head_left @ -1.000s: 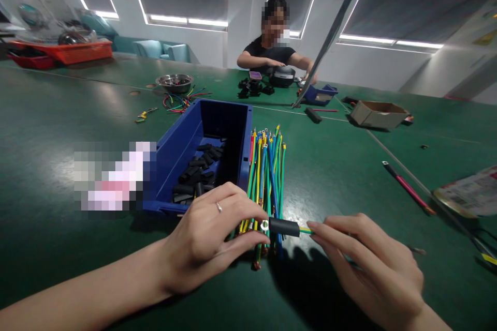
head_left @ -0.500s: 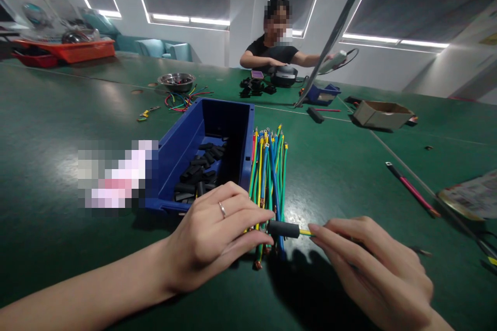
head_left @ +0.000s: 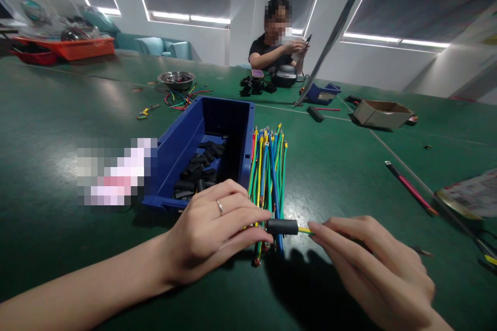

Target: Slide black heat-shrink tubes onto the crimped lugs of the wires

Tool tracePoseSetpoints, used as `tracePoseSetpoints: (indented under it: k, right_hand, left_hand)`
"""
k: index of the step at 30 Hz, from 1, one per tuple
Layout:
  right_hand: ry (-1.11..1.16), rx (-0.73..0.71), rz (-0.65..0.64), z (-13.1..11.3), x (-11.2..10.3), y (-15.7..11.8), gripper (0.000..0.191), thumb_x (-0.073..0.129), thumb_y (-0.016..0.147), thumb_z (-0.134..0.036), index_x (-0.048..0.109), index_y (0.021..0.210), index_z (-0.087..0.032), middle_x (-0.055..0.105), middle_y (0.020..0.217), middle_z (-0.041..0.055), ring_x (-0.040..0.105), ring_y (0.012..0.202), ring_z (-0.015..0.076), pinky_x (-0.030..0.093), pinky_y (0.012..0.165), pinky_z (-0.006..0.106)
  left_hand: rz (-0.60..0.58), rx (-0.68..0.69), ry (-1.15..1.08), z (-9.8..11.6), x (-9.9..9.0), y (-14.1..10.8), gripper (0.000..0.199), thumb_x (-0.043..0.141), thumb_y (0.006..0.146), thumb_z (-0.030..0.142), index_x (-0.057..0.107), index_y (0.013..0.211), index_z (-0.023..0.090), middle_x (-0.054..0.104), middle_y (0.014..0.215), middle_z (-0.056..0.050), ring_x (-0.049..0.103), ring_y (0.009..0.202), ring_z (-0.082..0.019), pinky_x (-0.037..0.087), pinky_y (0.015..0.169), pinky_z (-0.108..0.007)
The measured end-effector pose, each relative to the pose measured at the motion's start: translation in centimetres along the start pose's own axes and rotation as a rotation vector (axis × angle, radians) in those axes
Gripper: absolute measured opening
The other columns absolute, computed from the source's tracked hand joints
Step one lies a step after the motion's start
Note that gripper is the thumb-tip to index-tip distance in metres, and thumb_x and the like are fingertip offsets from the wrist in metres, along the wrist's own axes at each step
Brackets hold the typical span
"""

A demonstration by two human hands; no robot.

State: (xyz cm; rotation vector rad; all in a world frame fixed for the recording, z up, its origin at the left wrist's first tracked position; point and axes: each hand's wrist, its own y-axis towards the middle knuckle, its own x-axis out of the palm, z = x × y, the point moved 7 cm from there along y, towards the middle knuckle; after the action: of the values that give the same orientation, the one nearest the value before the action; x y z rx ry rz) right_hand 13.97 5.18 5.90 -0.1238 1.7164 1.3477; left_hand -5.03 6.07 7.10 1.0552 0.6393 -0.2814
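A short black heat-shrink sleeve (head_left: 283, 226) sits around a thin yellow-green wire (head_left: 304, 230), held level above the green table. My left hand (head_left: 225, 222), with a ring on one finger, pinches the sleeve's left end between thumb and fingers; what lies behind those fingertips is partly hidden. The wire emerging from the sleeve's right end is pinched by my right hand (head_left: 373, 264). Beneath and behind the sleeve lies a bundle of blue, green, yellow and red cables (head_left: 275, 165) with metal lugs. Left of the bundle stands a blue bin (head_left: 166, 165) with several black sleeves (head_left: 198, 165) inside.
Across the table a person (head_left: 272, 54) sits behind a dark device (head_left: 285, 76). A metal bowl (head_left: 176, 80) and loose wires (head_left: 178, 98) lie at the back. To the right are a cardboard box (head_left: 382, 114), a red cable (head_left: 413, 191) and a slanting grey pole (head_left: 334, 36).
My hands, the sleeve and the wire have hardly moved. The person opposite has brought both hands up together in front of the chest, away from the device and the white object.
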Motion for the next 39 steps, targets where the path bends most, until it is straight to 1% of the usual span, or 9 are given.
tracePoseSetpoints:
  k: [3,9,13,20,24,27,31,36,39]
  right_hand:
    - [0.004,-0.001,0.006,-0.1,0.0,0.1,0.034,0.062,0.078,0.005,0.067,0.106,-0.013,0.063,0.088,0.0052,0.054,0.076,0.0085,0.045,0.065,0.021]
    - [0.031,-0.040,0.017,-0.6,-0.2,0.4,0.025,0.063,0.078,0.003,0.068,0.100,-0.009,0.065,0.082,0.0067,0.055,0.071,0.0094,0.045,0.060,0.021]
    - [0.003,-0.020,0.020,-0.4,-0.2,0.5,0.026,0.063,0.078,0.002,0.068,0.099,-0.012,0.066,0.081,0.0055,0.057,0.070,0.0098,0.047,0.061,0.021]
    - [-0.014,-0.011,-0.008,0.1,-0.2,-0.2,0.038,0.062,0.078,0.004,0.066,0.110,-0.017,0.066,0.089,0.0044,0.059,0.074,0.0099,0.047,0.065,0.022]
    - [-0.006,0.002,-0.012,0.4,-0.3,-0.1,0.045,0.062,0.079,0.003,0.062,0.120,-0.016,0.065,0.094,0.0055,0.060,0.078,0.0106,0.046,0.069,0.023]
    - [-0.010,0.023,-0.015,0.6,-0.2,0.3,0.037,0.063,0.082,-0.003,0.062,0.117,-0.015,0.067,0.091,0.0051,0.060,0.077,0.0115,0.046,0.069,0.025]
    - [-0.003,0.042,-0.044,0.6,0.1,0.8,0.023,0.062,0.084,-0.007,0.065,0.106,-0.016,0.067,0.080,0.0012,0.056,0.066,0.0089,0.043,0.062,0.023]
    - [0.082,0.043,-0.065,0.3,0.5,0.9,0.022,0.058,0.085,-0.004,0.066,0.102,-0.014,0.064,0.078,0.0016,0.054,0.063,0.0081,0.043,0.060,0.023]
    - [0.108,0.054,-0.066,0.6,0.5,0.8,0.021,0.059,0.085,-0.006,0.065,0.103,-0.015,0.064,0.078,0.0018,0.056,0.064,0.0095,0.045,0.061,0.023]
  left_hand:
    - [-0.002,-0.006,0.008,-0.1,0.0,-0.1,0.021,0.068,0.087,0.012,0.064,0.107,0.009,0.070,0.090,-0.005,0.059,0.079,-0.014,0.048,0.078,-0.030]
    - [0.001,-0.038,0.094,-0.3,0.1,-0.4,0.017,0.070,0.086,0.017,0.066,0.102,0.015,0.070,0.083,-0.001,0.058,0.076,-0.015,0.038,0.070,-0.030]
    - [-0.008,-0.042,0.069,-0.4,0.2,-0.5,0.018,0.071,0.085,0.017,0.065,0.102,0.014,0.070,0.083,-0.001,0.058,0.075,-0.015,0.037,0.070,-0.030]
    - [-0.004,-0.028,0.088,-0.2,0.1,-0.5,0.019,0.070,0.086,0.019,0.065,0.104,0.012,0.070,0.084,-0.002,0.058,0.074,-0.015,0.038,0.069,-0.030]
    - [0.019,-0.009,0.089,-0.2,-0.1,-0.5,0.019,0.071,0.086,0.019,0.065,0.102,0.010,0.070,0.084,-0.003,0.058,0.075,-0.016,0.040,0.069,-0.031]
    - [0.034,-0.003,0.077,-0.2,-0.4,-0.4,0.019,0.070,0.086,0.017,0.065,0.102,0.008,0.069,0.084,-0.004,0.058,0.075,-0.015,0.043,0.070,-0.031]
    - [0.038,0.008,0.025,-0.2,-0.5,-0.4,0.015,0.067,0.088,0.014,0.065,0.101,0.006,0.068,0.082,-0.006,0.058,0.074,-0.015,0.046,0.070,-0.030]
    - [0.024,0.016,-0.028,-0.1,-0.3,-0.2,0.013,0.065,0.089,0.011,0.065,0.100,0.005,0.068,0.080,-0.007,0.059,0.072,-0.015,0.048,0.068,-0.030]
    - [0.029,0.016,-0.039,-0.1,-0.4,-0.1,0.012,0.064,0.089,0.011,0.065,0.100,0.006,0.068,0.080,-0.007,0.060,0.072,-0.015,0.049,0.069,-0.030]
